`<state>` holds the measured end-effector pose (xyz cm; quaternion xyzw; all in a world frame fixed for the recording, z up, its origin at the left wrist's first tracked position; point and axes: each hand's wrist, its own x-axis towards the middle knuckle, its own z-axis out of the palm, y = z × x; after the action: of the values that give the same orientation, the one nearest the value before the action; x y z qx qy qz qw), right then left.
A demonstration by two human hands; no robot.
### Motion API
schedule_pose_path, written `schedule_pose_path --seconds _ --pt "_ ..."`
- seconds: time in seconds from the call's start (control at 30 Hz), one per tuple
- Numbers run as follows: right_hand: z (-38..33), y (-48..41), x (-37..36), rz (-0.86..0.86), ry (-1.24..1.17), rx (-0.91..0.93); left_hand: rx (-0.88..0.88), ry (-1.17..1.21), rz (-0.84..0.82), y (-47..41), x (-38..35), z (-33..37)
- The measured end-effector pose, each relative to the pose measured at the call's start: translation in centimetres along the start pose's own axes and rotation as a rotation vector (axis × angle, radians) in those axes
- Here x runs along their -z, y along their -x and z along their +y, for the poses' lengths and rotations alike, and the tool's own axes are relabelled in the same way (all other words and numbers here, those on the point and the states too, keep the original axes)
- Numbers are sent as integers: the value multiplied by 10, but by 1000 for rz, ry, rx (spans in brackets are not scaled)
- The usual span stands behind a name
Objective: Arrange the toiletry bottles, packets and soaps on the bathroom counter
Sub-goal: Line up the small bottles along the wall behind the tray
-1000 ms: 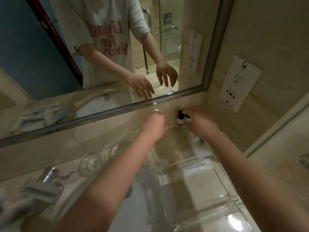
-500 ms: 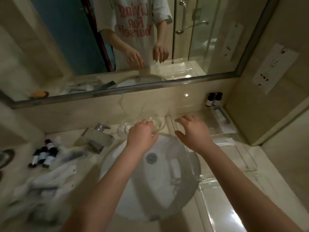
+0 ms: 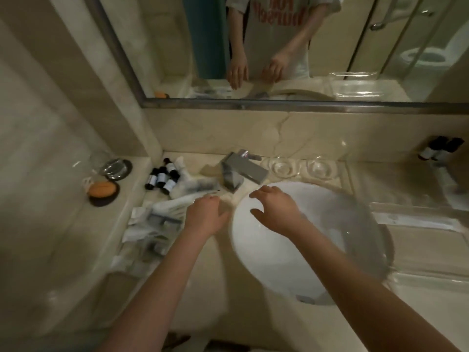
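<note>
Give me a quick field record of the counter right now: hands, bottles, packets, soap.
left hand: empty, open, over the counter edge beside the packets
right hand: empty, open, over the sink
bottles left: several dark small bottles, clustered behind the packets, left of the faucet
bottles right: two dark bottles upright at the back wall, far right
packets: loose untidy pile left of the sink
soap: orange bar on a dark dish, left ledge

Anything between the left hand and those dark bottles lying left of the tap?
Yes. Loose white packets lie on the counter between the left hand and the dark bottles, some right against them. The hand is empty, fingers spread, above the packets' near edge.
</note>
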<state>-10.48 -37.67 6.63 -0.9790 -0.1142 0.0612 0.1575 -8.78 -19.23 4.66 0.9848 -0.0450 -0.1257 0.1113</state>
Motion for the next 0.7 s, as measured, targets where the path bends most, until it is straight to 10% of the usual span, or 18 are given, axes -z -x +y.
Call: schedule_pose_path --seconds 0.7 --pt "-120 -226 -47 -240 68 157 285 90 0 -107 37 -172"
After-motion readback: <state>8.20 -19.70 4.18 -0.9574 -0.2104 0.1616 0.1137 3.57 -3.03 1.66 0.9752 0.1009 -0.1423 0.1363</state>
